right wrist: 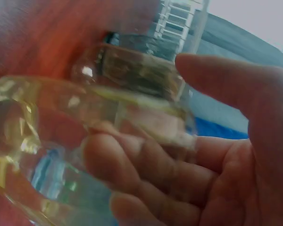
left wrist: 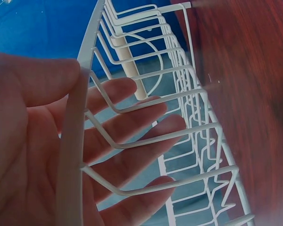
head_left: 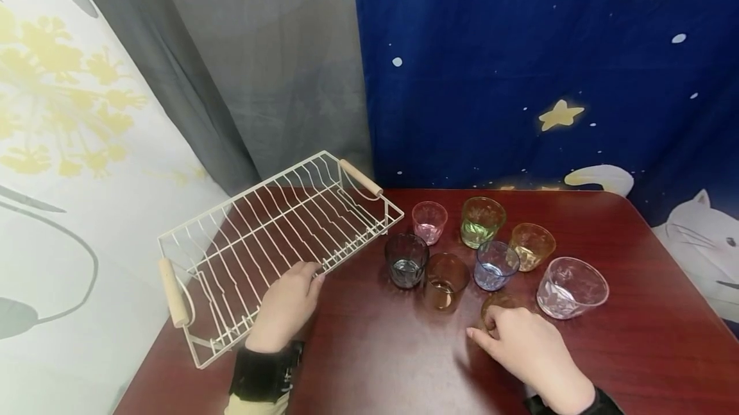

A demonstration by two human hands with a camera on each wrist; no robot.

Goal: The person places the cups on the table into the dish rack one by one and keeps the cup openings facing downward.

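Note:
My left hand (head_left: pixel 287 303) holds the near rail of a white wire dish rack (head_left: pixel 283 215) with wooden handles. In the left wrist view the thumb lies on the rail and the fingers reach behind the wires. My right hand (head_left: pixel 528 341) is at a yellowish glass (right wrist: pixel 19 94), which it partly hides in the head view. Its fingers (right wrist: pixel 106 157) are bent beside the glass, and the thumb stands well apart from them. Just beyond are a brown glass (head_left: pixel 446 280), a blue glass (head_left: pixel 495 265) and a clear glass (head_left: pixel 568 288).
Farther back on the dark red table (head_left: pixel 369 364) stand a grey glass (head_left: pixel 406 261), a pink glass (head_left: pixel 429 222), a green glass (head_left: pixel 482 222) and a yellow glass (head_left: pixel 531 246). Behind the table hang a grey curtain (head_left: pixel 288 68) and a blue star-patterned cloth (head_left: pixel 491 49).

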